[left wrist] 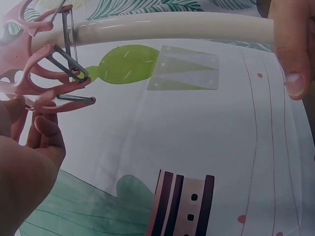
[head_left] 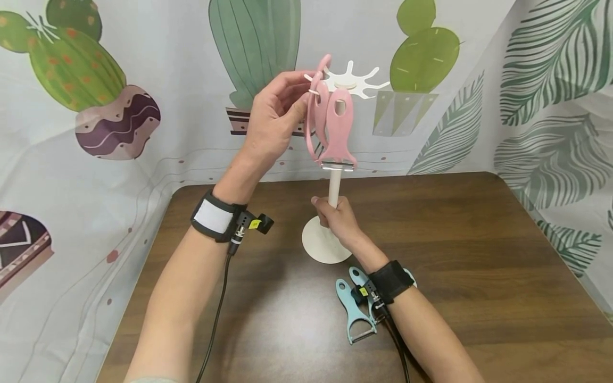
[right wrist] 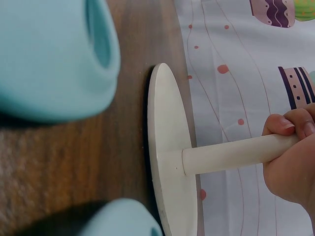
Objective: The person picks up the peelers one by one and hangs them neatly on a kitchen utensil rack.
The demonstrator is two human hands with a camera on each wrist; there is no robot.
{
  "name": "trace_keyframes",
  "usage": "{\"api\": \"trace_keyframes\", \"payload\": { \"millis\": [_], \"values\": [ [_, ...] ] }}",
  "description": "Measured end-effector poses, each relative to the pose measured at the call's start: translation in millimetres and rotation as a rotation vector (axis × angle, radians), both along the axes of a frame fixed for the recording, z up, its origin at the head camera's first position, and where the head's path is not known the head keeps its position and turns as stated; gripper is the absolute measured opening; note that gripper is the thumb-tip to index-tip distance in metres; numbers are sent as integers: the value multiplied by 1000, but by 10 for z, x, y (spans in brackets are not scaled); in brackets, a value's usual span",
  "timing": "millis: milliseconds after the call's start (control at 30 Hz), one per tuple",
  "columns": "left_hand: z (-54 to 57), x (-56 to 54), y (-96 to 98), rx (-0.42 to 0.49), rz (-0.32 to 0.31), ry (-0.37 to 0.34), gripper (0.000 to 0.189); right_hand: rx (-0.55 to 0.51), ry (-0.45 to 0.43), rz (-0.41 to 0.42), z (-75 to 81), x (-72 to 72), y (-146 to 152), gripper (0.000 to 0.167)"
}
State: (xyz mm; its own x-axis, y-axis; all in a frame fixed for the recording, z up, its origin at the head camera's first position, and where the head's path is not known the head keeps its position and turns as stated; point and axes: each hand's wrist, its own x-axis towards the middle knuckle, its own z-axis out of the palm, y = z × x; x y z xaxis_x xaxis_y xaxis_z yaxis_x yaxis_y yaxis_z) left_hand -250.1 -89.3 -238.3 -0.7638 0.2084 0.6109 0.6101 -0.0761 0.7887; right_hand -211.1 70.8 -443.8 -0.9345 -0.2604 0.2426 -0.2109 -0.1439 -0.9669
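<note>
A white stand (head_left: 335,186) with a round base and a spoked top (head_left: 347,82) rises from the table's far part. Several pink peelers hang from its spokes; the front one (head_left: 340,125) shows its metal blade at the bottom. My left hand (head_left: 275,114) is at the left side of the top and pinches the handle of a pink peeler (left wrist: 74,104) between thumb and fingers. Lower down, my right hand (head_left: 340,221) grips the pole (right wrist: 231,156) a little above the base (right wrist: 172,147), its fingers curled round it.
Light blue peelers (head_left: 351,311) lie on the wooden table (head_left: 268,319) under my right wrist, partly hidden by it. A black cable (head_left: 220,308) runs from each wrist strap. Behind the table hangs a cloth printed with cacti and leaves (head_left: 182,64).
</note>
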Motion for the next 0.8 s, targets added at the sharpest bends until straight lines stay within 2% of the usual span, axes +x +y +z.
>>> {"api": "trace_keyframes", "payload": {
  "millis": [333, 800],
  "values": [
    [-34, 5, 3, -38, -5, -11, 29, 10, 0, -6, 1, -6, -5, 56],
    [-88, 2, -11, 7, -31, -41, 30, 13, -6, -4, -13, -9, -1, 56]
  ]
}}
